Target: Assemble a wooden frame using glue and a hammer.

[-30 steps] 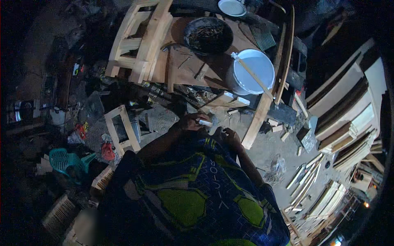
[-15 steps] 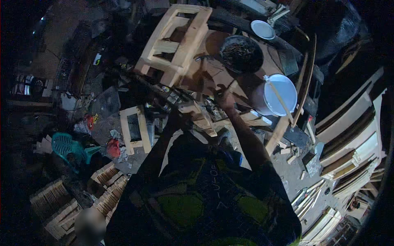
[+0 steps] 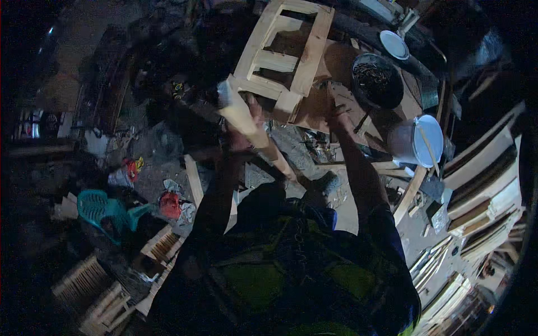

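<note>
A pale length of wood (image 3: 252,124) slants up in front of me, its upper end blurred by motion. My left hand (image 3: 244,131) grips it around its middle. My right hand (image 3: 339,119) is over the brown work surface (image 3: 314,115), its fingers closed at the handle of what looks like a hammer (image 3: 327,92); the dim light hides the exact grip. Just beyond both hands, a wooden frame (image 3: 274,61) with crossbars lies on the work surface. To the right of it stands a black basin (image 3: 376,84) holding many thin dark pieces that look like nails.
A white bucket (image 3: 400,140) with a stick across its top stands at the right, and a white lid (image 3: 394,45) lies farther back. Curved boards (image 3: 482,179) are stacked at far right. A teal plastic chair (image 3: 98,207) and slatted wood stacks (image 3: 81,283) are at left.
My left hand has raised the length of wood and swung it up to the left. My right hand has reached farther over the work surface. The whole view has shifted, moving the surroundings rightward.
</note>
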`<state>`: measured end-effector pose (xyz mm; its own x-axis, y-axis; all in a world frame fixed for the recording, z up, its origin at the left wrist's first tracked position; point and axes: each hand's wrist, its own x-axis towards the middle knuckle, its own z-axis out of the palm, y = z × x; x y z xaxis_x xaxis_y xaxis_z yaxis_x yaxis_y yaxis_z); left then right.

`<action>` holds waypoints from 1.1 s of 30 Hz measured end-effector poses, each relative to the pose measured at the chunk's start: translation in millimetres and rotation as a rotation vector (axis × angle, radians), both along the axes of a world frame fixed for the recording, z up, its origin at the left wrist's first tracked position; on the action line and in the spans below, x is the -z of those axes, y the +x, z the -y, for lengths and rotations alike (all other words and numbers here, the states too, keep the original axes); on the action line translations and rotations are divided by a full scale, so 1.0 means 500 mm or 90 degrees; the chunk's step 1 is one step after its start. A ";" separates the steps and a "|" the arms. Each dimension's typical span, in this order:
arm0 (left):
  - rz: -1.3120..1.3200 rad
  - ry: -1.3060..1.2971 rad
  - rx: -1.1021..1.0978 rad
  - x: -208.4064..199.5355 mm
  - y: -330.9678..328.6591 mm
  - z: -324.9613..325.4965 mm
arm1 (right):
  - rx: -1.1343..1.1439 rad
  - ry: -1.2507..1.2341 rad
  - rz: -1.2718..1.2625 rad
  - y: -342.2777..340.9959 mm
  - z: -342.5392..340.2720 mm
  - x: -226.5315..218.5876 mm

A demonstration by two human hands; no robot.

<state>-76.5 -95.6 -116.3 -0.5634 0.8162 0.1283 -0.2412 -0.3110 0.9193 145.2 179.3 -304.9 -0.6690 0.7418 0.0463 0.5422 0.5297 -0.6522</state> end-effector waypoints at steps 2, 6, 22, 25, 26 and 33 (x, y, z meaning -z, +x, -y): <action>0.263 0.158 0.330 -0.042 -0.054 -0.032 | 0.033 0.005 -0.027 0.015 0.022 -0.028; 0.282 0.244 0.610 -0.119 -0.083 -0.077 | 0.112 -0.044 -0.171 0.066 0.136 -0.159; 0.147 -0.301 0.454 0.110 0.254 -0.130 | 0.149 -0.075 -0.146 0.269 0.429 -0.691; 0.094 -0.338 0.530 0.124 0.309 -0.079 | 0.164 -0.140 -0.123 0.326 0.475 -0.698; 0.080 -0.348 0.564 0.130 0.326 -0.059 | 0.205 -0.211 -0.071 0.341 0.501 -0.702; 0.023 -0.328 0.840 0.184 0.490 0.017 | 0.341 -0.271 0.034 0.365 0.629 -0.664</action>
